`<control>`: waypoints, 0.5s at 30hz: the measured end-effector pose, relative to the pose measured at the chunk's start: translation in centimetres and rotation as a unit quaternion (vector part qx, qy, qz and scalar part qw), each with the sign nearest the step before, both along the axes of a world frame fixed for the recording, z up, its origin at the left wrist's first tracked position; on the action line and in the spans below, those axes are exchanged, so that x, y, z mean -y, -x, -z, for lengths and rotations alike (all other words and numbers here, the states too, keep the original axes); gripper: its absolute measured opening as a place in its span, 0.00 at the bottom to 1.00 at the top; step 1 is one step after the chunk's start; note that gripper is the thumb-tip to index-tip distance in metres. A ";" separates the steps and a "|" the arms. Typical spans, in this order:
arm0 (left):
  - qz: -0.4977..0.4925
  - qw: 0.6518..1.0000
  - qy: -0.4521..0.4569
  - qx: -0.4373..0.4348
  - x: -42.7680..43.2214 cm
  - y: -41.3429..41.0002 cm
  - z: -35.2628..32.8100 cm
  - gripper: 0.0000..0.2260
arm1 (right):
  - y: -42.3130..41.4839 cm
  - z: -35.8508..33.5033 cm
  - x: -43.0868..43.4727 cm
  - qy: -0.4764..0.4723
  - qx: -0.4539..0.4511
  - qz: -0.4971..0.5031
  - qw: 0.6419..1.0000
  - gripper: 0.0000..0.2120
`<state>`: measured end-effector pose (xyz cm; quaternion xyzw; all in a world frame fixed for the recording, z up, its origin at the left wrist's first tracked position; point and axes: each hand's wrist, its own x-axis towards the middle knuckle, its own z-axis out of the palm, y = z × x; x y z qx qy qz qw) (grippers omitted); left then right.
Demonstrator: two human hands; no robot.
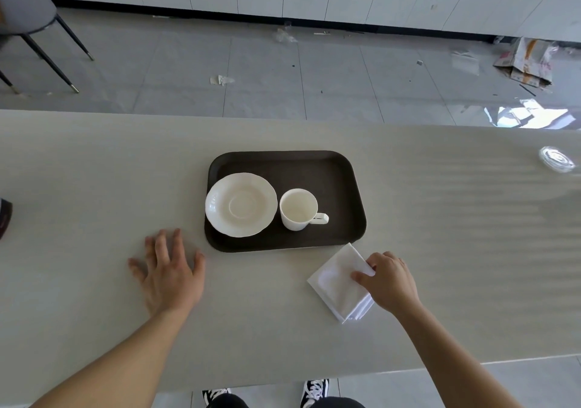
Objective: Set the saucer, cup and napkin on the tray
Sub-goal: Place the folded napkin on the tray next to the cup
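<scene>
Right hand (388, 278) pinching napkin (341, 285) near tray (314, 165); left hand (168, 269) spread flat. Lift whole stack, lay beside cup (298, 208).

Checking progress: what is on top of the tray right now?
On the tray sit the saucer and, beside it, the empty cup. The napkin lies off it, under the right hand.

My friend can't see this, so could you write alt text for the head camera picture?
A right hand grips a folded white napkin on a pale table, just off a dark tray holding a saucer and an empty cup. The left hand rests flat beside the tray.
</scene>
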<state>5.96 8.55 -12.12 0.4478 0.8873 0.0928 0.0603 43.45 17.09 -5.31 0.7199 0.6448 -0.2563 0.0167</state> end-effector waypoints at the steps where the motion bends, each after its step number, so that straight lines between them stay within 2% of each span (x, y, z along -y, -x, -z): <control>1: 0.000 1.000 -0.001 0.000 0.0 0.0 0.0 0.31 | 0.0 -0.2 0.0 0.000 -0.010 0.003 1.000 0.10; 9: 0.002 1.000 -0.007 0.000 0.0 0.0 0.1 0.31 | -0.6 -2.4 0.2 -0.058 -0.122 0.050 0.990 0.12; 15: -0.002 1.000 0.002 -0.001 0.1 0.0 0.1 0.32 | -1.1 -4.3 -2.2 -0.123 -0.233 0.167 0.950 0.09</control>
